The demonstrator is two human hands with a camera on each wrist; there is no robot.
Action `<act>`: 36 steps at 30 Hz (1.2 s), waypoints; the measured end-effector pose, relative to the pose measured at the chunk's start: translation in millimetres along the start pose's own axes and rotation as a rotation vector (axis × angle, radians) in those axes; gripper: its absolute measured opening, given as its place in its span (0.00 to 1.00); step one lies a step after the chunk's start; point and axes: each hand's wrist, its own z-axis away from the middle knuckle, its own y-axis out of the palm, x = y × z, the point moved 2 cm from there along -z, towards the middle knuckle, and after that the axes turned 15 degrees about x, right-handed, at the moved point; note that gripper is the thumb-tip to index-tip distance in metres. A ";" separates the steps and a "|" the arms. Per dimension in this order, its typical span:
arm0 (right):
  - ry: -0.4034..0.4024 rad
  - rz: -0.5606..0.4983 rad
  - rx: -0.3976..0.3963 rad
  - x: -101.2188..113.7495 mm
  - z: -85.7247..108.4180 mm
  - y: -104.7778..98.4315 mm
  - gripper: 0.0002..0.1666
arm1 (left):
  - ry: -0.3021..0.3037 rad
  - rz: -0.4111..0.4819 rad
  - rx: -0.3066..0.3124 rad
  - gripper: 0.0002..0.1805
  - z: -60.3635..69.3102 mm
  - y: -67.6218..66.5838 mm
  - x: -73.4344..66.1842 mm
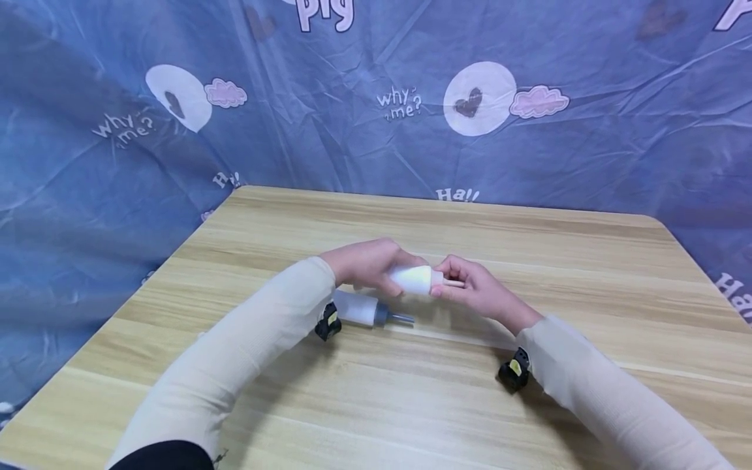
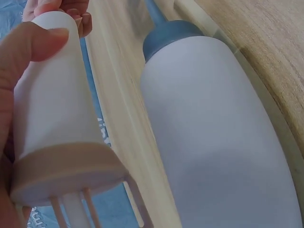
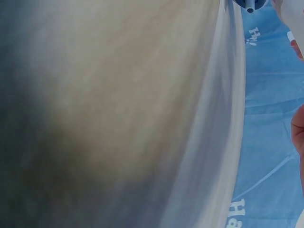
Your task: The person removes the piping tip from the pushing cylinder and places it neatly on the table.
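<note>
My left hand [image 1: 376, 261] grips a white bottle-like cylinder [image 1: 413, 279] above the table. Seen from the left wrist, this cylinder has a tan collar [image 2: 69, 168] with thin prongs and a translucent tube at its near end. At the opposite end, my right hand [image 1: 470, 281] pinches a pale fitting, from which a thin tan stick [image 1: 454, 283] sticks out. Below my left wrist lies a second white bottle [image 1: 355, 308] on its side, with a blue-grey cap [image 2: 171, 35] and narrow nozzle. The right wrist view catches only part of the hand at its right edge.
A light wood-grain table [image 1: 376, 391] lies under both hands. Behind it hangs a blue printed cloth [image 1: 364, 150], which also covers the left side. A black wrist camera [image 1: 328, 322] sits on the left sleeve, another camera [image 1: 514, 371] on the right.
</note>
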 end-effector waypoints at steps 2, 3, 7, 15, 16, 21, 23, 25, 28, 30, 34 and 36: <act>-0.024 0.020 0.002 0.7 0.6 -0.4 0.10 | 0.005 0.018 0.003 0.32 -0.3 -0.1 0.0; -0.036 0.029 0.003 1.0 0.8 -0.6 0.10 | 0.008 0.023 0.003 0.32 -0.4 -0.3 0.0; -0.076 0.043 0.009 2.3 1.3 -2.2 0.10 | 0.022 0.016 0.000 0.32 -1.2 -1.6 -0.4; -0.112 0.091 0.010 -0.5 1.8 -4.5 0.09 | 0.021 0.016 0.019 0.31 -3.2 -5.0 -2.2; -0.123 0.104 0.008 -0.9 1.8 -4.8 0.09 | 0.024 0.013 0.021 0.31 -3.2 -5.5 -2.6; -0.182 0.198 -0.027 -0.8 1.4 -5.7 0.12 | 0.020 0.023 0.026 0.32 -4.1 -6.4 -2.6; -0.199 0.256 -0.048 0.5 1.3 -5.5 0.13 | 0.020 0.028 0.028 0.32 -4.8 -5.5 -1.4; -0.204 0.299 -0.068 2.3 1.4 -5.1 0.15 | 0.017 0.030 0.028 0.32 -5.3 -5.0 -0.4; -0.190 0.329 -0.094 4.2 1.7 -5.1 0.16 | 0.021 0.024 0.024 0.32 -5.3 -5.7 0.2; -0.167 0.325 -0.109 5.4 2.0 -5.9 0.17 | 0.019 0.015 0.019 0.32 -5.0 -7.2 -0.7; -0.114 0.333 -0.129 6.9 2.1 -8.8 0.23 | 0.021 -0.005 0.008 0.29 -4.4 -10.7 -3.3; -0.094 0.325 -0.130 7.4 2.3 -10.5 0.25 | 0.016 -0.011 0.004 0.29 -5.1 -12.2 -4.6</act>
